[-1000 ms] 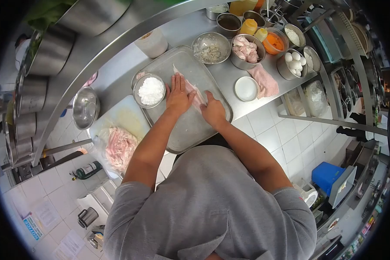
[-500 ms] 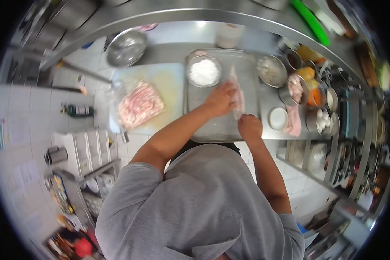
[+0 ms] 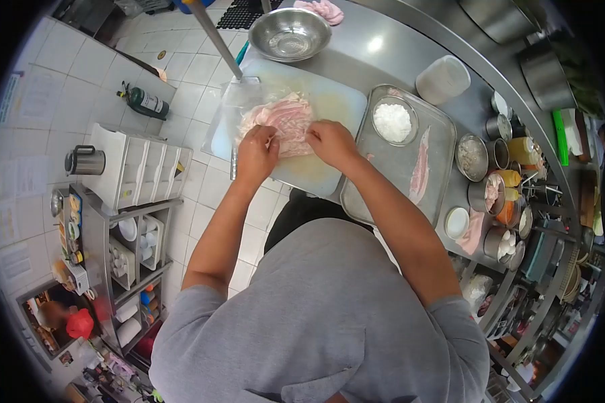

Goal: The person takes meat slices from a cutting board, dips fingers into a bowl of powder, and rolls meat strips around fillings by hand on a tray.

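A pile of pale pink raw meat slices (image 3: 290, 124) lies partly on clear plastic on the white cutting board (image 3: 346, 111). My left hand (image 3: 258, 153) is at the pile's lower left edge, its fingers curled and pinching the meat. At the right edge, my right hand (image 3: 332, 142) has thumb and fingers pressed together on a slice. Right of the board is a metal tray (image 3: 390, 191). It holds one long meat strip (image 3: 421, 168) and a bowl of white powder (image 3: 392, 122).
A steel bowl (image 3: 289, 35) and a pink cloth (image 3: 321, 10) are behind the board. A whitish container (image 3: 444, 79) stands behind the tray. To the right are several small bowls, a white round dish (image 3: 457, 223) and another pink cloth (image 3: 470, 232). A metal post (image 3: 215, 40) rises at the board's corner.
Both hands have left the strip on the tray and moved left to the meat pile on the board. The strip now lies alone on the tray. The view has turned left.
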`<state>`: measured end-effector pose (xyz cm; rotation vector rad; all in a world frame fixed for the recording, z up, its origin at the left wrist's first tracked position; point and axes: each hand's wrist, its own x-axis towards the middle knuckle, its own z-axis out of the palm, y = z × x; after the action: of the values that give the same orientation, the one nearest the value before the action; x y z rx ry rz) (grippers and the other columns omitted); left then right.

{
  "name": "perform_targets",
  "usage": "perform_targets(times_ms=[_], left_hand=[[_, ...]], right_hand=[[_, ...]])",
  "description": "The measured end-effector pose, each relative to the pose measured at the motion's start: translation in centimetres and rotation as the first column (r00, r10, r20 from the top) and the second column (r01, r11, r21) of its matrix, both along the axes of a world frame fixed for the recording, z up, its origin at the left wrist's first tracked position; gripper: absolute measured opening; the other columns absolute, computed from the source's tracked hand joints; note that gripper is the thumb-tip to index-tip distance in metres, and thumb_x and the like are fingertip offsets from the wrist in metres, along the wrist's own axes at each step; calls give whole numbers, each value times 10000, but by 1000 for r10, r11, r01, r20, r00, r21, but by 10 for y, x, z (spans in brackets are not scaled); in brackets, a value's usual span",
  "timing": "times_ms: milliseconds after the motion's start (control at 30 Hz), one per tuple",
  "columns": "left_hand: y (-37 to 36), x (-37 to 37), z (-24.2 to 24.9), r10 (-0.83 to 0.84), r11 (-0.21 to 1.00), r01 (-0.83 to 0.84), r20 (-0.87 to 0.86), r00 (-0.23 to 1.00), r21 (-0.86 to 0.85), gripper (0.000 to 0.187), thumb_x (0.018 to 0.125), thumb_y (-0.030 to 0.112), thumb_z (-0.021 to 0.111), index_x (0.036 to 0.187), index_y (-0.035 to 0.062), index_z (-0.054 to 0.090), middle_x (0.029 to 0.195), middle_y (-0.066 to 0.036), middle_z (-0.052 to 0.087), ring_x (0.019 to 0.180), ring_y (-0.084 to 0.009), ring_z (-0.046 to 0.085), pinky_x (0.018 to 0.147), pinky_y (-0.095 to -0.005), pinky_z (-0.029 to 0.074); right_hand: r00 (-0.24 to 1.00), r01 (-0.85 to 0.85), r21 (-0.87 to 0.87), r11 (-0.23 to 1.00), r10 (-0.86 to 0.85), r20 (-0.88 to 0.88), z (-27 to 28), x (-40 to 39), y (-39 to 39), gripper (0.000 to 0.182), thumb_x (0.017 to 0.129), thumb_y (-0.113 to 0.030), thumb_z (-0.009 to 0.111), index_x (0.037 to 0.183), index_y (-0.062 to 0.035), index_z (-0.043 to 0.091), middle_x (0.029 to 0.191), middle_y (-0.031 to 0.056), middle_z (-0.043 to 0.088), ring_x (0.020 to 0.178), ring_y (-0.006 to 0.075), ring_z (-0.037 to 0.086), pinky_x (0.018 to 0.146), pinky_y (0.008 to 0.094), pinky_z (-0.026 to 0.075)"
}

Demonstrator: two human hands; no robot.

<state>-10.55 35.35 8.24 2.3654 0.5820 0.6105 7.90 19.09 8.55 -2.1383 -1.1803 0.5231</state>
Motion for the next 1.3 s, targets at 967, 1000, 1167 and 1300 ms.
perform_targets(times_ms=[967,1000,1167,1300], left_hand=[[-28,96,27,-393,474,456,282,875,-754,335,1216,299,617,1052,22,711,929,-9,692,878,-121,649,867,-307,537],[-31,98,28,-414,501,450,252,875,-739,368,1220,323,609,1026,25,708,911,-8,687,865,-122,645,862,-309,536],[-45,106,25,-441,523,439,209,873,-731,406,1222,347,603,981,31,687,860,-8,666,836,-120,638,838,-306,531],[-53,111,25,-435,559,393,145,889,-730,463,1221,390,601,931,35,662,819,-2,638,783,-112,610,762,-302,516]], right_hand=[[721,628,459,628,-249,-646,56,29,-77,249,1006,-14,749,923,-76,522,972,71,756,785,120,669,671,292,563],[694,630,451,632,-199,-691,55,31,-86,266,1005,-12,758,898,-66,520,945,73,745,751,108,642,644,293,545],[646,635,347,690,-227,-729,64,30,-126,104,1022,-42,767,1043,-34,666,824,4,656,697,88,588,614,282,495],[720,522,155,839,-336,-607,53,41,-161,241,1072,-153,760,1280,-34,787,794,-11,651,680,77,583,622,283,500]])
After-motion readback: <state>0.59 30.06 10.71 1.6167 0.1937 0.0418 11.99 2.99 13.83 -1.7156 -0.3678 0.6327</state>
